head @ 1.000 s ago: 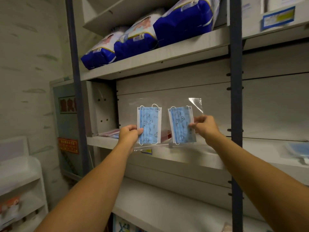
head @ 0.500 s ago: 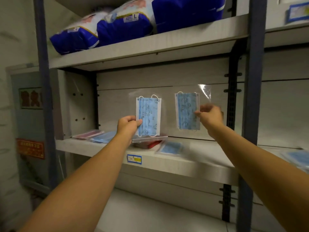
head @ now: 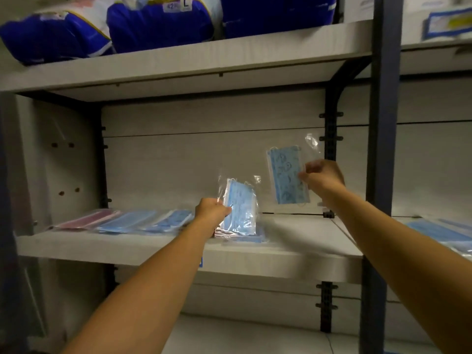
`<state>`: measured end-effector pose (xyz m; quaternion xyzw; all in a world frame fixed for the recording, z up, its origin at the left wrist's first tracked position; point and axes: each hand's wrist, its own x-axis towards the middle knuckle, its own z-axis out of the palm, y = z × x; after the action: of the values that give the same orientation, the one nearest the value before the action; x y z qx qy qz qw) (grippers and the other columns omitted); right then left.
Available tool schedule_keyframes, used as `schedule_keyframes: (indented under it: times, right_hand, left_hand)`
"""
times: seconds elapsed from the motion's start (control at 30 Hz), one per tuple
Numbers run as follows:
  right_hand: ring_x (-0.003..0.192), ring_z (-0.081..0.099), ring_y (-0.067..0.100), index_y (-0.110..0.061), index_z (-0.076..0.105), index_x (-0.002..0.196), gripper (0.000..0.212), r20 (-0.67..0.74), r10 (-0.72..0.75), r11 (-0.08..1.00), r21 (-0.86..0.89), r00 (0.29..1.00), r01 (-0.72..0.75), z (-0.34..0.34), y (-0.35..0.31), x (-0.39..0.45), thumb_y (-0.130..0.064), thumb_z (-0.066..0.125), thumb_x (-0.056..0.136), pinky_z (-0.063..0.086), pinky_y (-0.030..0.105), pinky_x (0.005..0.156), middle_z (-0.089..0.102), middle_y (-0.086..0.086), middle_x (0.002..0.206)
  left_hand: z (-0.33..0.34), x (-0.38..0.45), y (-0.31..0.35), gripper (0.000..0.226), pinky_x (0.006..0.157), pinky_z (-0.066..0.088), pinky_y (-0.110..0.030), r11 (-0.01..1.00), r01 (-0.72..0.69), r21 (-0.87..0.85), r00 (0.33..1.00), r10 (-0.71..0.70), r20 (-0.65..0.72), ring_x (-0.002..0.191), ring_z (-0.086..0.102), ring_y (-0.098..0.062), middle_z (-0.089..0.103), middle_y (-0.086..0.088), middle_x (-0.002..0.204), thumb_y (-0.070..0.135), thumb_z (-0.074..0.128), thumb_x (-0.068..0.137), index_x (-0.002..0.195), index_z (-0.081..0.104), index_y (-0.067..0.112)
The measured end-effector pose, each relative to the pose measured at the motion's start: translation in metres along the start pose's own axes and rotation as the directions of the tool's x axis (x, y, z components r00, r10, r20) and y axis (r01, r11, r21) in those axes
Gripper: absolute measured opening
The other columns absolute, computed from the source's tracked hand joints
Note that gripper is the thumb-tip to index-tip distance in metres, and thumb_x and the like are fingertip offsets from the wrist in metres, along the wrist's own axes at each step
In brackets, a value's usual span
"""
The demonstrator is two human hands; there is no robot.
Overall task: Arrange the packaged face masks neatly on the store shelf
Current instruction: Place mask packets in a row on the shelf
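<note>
My left hand (head: pixel 211 210) grips a blue face mask in a clear bag (head: pixel 240 208), tilted and low, its bottom edge touching a small stack of packaged masks (head: pixel 242 237) on the grey middle shelf (head: pixel 293 251). My right hand (head: pixel 320 176) holds a second blue patterned packaged mask (head: pixel 286 175) upright in the air above the shelf, near the back panel. A row of flat packaged masks lies on the shelf's left part: a pink one (head: pixel 84 221) and blue ones (head: pixel 143 221).
Blue diaper packs (head: pixel 158 24) sit on the upper shelf. A dark metal upright (head: pixel 383 149) stands right of my right hand. More blue packaged masks (head: pixel 444 233) lie on the adjoining shelf at the far right. A lower shelf (head: pixel 242 335) runs beneath.
My left hand has lowered its mask from upright in the air down onto the stack on the shelf. My right hand keeps its mask raised. The view has moved closer to the shelf.
</note>
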<state>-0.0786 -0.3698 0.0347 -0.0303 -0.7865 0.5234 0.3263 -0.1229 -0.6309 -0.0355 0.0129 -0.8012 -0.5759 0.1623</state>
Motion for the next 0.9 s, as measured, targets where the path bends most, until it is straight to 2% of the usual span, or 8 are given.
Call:
schedule_keyframes:
  times: [0.07, 0.17, 0.27, 0.4, 0.47, 0.63, 0.8, 0.9]
  right_hand:
    - [0.095, 0.065, 0.024, -0.022, 0.067, 0.094, 0.007, -0.006, 0.013, 1.000, -0.017, 1.000, -0.013, 0.000, 0.001, -0.001, -0.020, 0.072, 0.090, 0.047, 0.030, 0.058, 0.068, 0.004, 0.101]
    - [0.093, 0.065, 0.024, -0.020, 0.066, 0.092, 0.006, 0.000, 0.019, 0.998, -0.055, 1.000, -0.018, -0.001, 0.004, 0.001, -0.018, 0.072, 0.090, 0.053, 0.036, 0.068, 0.067, 0.005, 0.098]
    - [0.092, 0.066, 0.023, -0.021, 0.067, 0.090, 0.005, -0.004, -0.010, 0.995, -0.103, 1.000, 0.010, -0.003, 0.006, 0.004, -0.018, 0.071, 0.090, 0.055, 0.032, 0.072, 0.067, 0.004, 0.097]
    - [0.087, 0.064, 0.019, -0.022, 0.068, 0.089, 0.005, -0.018, -0.040, 0.990, -0.133, 0.999, 0.037, -0.005, 0.005, 0.004, -0.019, 0.071, 0.091, 0.055, 0.031, 0.070, 0.067, 0.001, 0.094]
    - [0.086, 0.063, 0.016, -0.023, 0.066, 0.092, 0.005, -0.014, -0.040, 0.991, -0.128, 0.999, 0.038, -0.004, 0.003, 0.002, -0.019, 0.071, 0.091, 0.052, 0.026, 0.065, 0.066, 0.000, 0.093]
    - [0.084, 0.062, 0.014, -0.021, 0.064, 0.093, 0.006, 0.017, -0.029, 0.994, -0.103, 0.999, 0.030, -0.001, 0.001, -0.002, -0.017, 0.069, 0.093, 0.047, 0.022, 0.059, 0.065, 0.000, 0.095]
    - [0.083, 0.062, 0.017, -0.020, 0.063, 0.091, 0.008, 0.021, 0.006, 0.997, -0.079, 1.000, -0.004, 0.002, 0.002, -0.005, -0.015, 0.069, 0.093, 0.044, 0.024, 0.054, 0.065, 0.002, 0.094]
    - [0.087, 0.064, 0.021, -0.019, 0.063, 0.093, 0.008, 0.030, 0.024, 0.998, -0.067, 0.999, -0.021, 0.001, 0.002, -0.007, -0.014, 0.069, 0.093, 0.043, 0.025, 0.053, 0.066, 0.003, 0.096]
  left_hand:
    - [0.008, 0.003, -0.001, 0.020, 0.062, 0.041, -0.027, 0.998, -0.003, 0.066, 0.999, 0.001, 0.039, 0.065, 0.048, -0.021, 0.053, -0.008, 0.072, 0.010, 0.074, 0.080, 0.071, 0.057, 0.015]
    - [0.019, 0.002, 0.000, 0.016, 0.059, 0.042, -0.027, 0.976, -0.037, 0.216, 0.993, 0.012, 0.116, 0.060, 0.051, -0.023, 0.056, -0.009, 0.069, 0.016, 0.073, 0.082, 0.073, 0.060, 0.015]
    - [0.025, -0.002, 0.000, 0.016, 0.052, 0.043, -0.025, 0.930, -0.082, 0.359, 0.982, 0.013, 0.191, 0.056, 0.054, -0.024, 0.060, -0.011, 0.070, 0.020, 0.074, 0.080, 0.080, 0.062, 0.010]
    - [0.028, -0.008, 0.003, 0.033, 0.065, 0.047, -0.029, 0.837, -0.160, 0.523, 0.966, 0.022, 0.259, 0.084, 0.064, -0.023, 0.071, -0.013, 0.103, 0.020, 0.078, 0.081, 0.107, 0.068, 0.004]
    - [0.028, -0.010, 0.005, 0.036, 0.066, 0.044, -0.028, 0.786, -0.199, 0.585, 0.963, 0.045, 0.266, 0.090, 0.062, -0.023, 0.069, -0.012, 0.108, 0.018, 0.077, 0.081, 0.113, 0.066, 0.005]
    - [0.028, -0.008, 0.007, 0.039, 0.061, 0.044, -0.028, 0.732, -0.240, 0.637, 0.953, 0.051, 0.300, 0.090, 0.065, -0.025, 0.066, -0.011, 0.101, 0.017, 0.079, 0.080, 0.113, 0.065, 0.004]
    - [0.025, -0.002, 0.005, 0.025, 0.057, 0.038, -0.025, 0.690, -0.274, 0.670, 0.945, 0.065, 0.319, 0.086, 0.062, -0.026, 0.055, -0.009, 0.080, 0.019, 0.077, 0.084, 0.098, 0.066, 0.002]
    - [0.022, 0.003, 0.001, 0.030, 0.062, 0.042, -0.027, 0.694, -0.261, 0.671, 0.949, 0.057, 0.310, 0.082, 0.056, -0.022, 0.057, -0.008, 0.089, 0.021, 0.078, 0.085, 0.106, 0.065, 0.004]
